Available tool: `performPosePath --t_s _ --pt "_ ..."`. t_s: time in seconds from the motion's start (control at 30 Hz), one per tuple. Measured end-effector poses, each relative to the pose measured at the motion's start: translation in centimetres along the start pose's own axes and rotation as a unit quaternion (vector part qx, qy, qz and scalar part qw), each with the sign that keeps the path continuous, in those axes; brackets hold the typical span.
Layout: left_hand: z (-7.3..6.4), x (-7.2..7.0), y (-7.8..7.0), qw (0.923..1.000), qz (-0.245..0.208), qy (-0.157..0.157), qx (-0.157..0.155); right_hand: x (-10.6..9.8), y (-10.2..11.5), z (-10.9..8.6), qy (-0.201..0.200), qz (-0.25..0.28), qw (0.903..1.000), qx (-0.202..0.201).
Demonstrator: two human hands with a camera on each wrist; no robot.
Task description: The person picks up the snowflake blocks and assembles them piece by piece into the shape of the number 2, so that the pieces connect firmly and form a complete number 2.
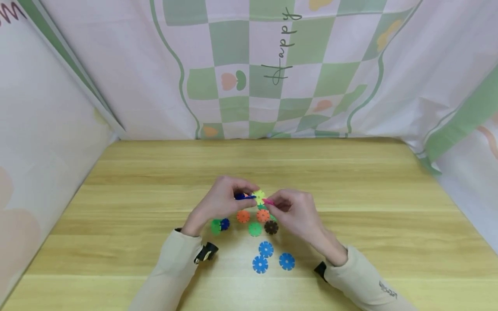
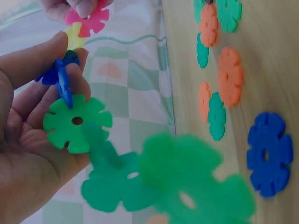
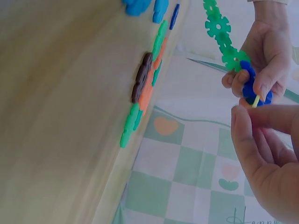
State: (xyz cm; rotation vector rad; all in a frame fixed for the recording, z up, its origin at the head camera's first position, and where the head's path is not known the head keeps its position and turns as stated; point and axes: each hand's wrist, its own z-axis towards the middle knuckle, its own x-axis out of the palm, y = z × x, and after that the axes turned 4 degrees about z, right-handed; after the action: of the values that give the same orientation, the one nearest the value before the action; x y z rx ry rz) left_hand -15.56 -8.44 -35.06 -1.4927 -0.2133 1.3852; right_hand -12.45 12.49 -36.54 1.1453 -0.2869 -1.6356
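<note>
My left hand (image 1: 223, 198) grips a linked chain of notched plastic flower discs. In the left wrist view, green discs (image 2: 60, 123) hang from it toward the camera, and dark blue discs (image 2: 63, 84) sit between thumb and fingers. A yellow disc (image 1: 258, 196) stands at the chain's far end, by the left fingertips. My right hand (image 1: 299, 211) pinches a pink disc (image 2: 96, 23) edge-on against the yellow one. Whether the pink and yellow slots are fitted together, I cannot tell. In the right wrist view, the right fingers hide the pink disc.
Below the hands, loose discs lie on the wooden table (image 1: 155, 166): orange (image 1: 241, 216), green (image 1: 252, 229), brown (image 1: 268, 227), dark blue (image 1: 225, 223) and several lighter blue ones (image 1: 284, 261) nearer me. A checked curtain (image 1: 268, 52) hangs behind the table's far edge.
</note>
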Motion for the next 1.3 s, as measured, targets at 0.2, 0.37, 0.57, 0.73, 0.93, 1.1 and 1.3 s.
performPosePath --t_s 0.2,0.37,0.57,0.73,0.93,1.1,1.3 --pt "0.0 0.2 -0.1 0.9999 -0.009 -0.004 -0.005 0.1 0.1 0.1 -0.014 0.009 0.9998 0.012" --pt "-0.2 0.0 0.0 0.9997 -0.018 -0.010 -0.014 0.1 0.2 0.2 -0.019 0.025 0.9993 0.020" --pt "-0.3 0.0 0.1 0.9998 -0.014 -0.012 0.007 0.4 0.1 0.2 -0.026 0.046 0.9986 0.012" --pt "-0.2 0.2 0.1 0.9996 -0.017 -0.021 -0.002 0.6 0.3 0.2 -0.024 0.068 0.9973 0.009" --pt "-0.3 -0.1 0.1 0.9992 -0.017 -0.028 -0.022 0.0 0.6 0.3 0.002 0.060 0.9972 0.045" --pt "-0.3 -0.7 0.1 0.9987 -0.016 -0.034 -0.036 -0.7 0.3 0.1 0.101 -0.007 0.9904 0.094" --pt "-0.3 -1.0 0.1 0.9992 -0.005 -0.029 -0.028 -0.8 -0.1 -0.2 0.292 -0.019 0.9466 0.135"
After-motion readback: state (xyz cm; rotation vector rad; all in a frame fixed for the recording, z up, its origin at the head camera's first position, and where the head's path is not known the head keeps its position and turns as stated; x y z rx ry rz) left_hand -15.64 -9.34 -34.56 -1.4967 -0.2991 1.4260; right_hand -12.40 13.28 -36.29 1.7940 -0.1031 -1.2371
